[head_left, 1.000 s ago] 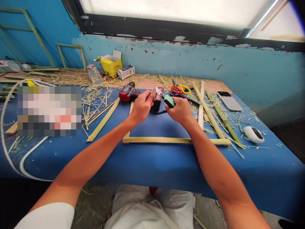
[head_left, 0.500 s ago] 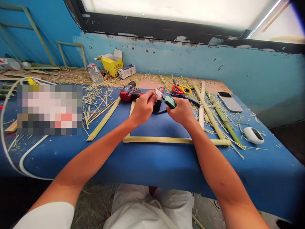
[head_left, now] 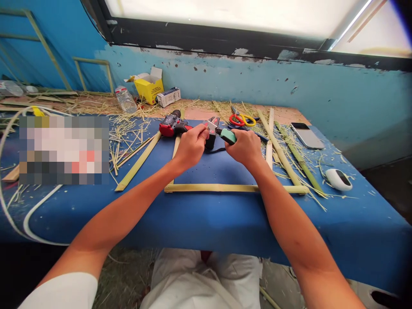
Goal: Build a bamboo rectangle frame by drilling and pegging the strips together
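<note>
My right hand [head_left: 246, 146] is closed around the green handle of a knife [head_left: 228, 135]. Its pale blade points left and meets the fingertips of my left hand [head_left: 192, 144]. Those fingers pinch a small thin bamboo piece [head_left: 207, 127], mostly hidden by the fingers and blade. Directly behind both hands a red and black cordless drill [head_left: 170, 125] lies on its side. In front of them a split bamboo strip [head_left: 212, 188] runs crosswise, joined at its ends to other strips in a frame.
Red and yellow-handled scissors [head_left: 242, 120] lie behind my right hand. Further right are a phone [head_left: 307, 135] and a white rounded device [head_left: 338, 179]. A plastic bottle [head_left: 126, 101], a yellow box [head_left: 149, 89] and bamboo shavings line the wall. A blurred patch covers the left side.
The knife blade has shifted slightly against the piece in my left fingers, and both hands keep their grip. The whole view has shifted a little.
</note>
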A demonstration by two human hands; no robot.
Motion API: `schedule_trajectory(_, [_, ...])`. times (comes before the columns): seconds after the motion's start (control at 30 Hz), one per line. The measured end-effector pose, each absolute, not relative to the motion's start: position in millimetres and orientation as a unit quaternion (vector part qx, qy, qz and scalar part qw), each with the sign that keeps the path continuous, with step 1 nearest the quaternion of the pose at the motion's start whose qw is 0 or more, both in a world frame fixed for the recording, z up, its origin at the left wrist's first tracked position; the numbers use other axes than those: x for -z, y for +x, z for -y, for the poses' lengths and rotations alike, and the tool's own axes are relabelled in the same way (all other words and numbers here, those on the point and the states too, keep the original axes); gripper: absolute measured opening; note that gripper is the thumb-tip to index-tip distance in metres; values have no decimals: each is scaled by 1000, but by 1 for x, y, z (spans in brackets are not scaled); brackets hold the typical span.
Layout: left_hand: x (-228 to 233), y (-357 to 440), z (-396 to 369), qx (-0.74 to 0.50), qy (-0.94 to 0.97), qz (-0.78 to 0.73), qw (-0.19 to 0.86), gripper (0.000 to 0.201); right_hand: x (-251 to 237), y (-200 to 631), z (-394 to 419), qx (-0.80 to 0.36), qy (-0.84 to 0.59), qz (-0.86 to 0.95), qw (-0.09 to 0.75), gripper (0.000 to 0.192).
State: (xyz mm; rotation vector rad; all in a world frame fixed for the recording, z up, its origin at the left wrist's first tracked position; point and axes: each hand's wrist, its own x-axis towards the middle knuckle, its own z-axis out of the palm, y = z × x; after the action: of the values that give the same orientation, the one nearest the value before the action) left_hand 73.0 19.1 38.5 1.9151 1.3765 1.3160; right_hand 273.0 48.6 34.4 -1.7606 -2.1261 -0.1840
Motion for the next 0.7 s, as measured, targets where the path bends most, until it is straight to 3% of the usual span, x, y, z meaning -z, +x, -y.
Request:
schedule_trajectory(0.53, [-40,79,-36,-466,689,-508,226,31,-42,270,-52,66,-667,717,191,23])
schedule_trajectory(0.7, [-41,79,-22,-442,711,-491,242,29,-52,309,-71,33,-765,600,234,31])
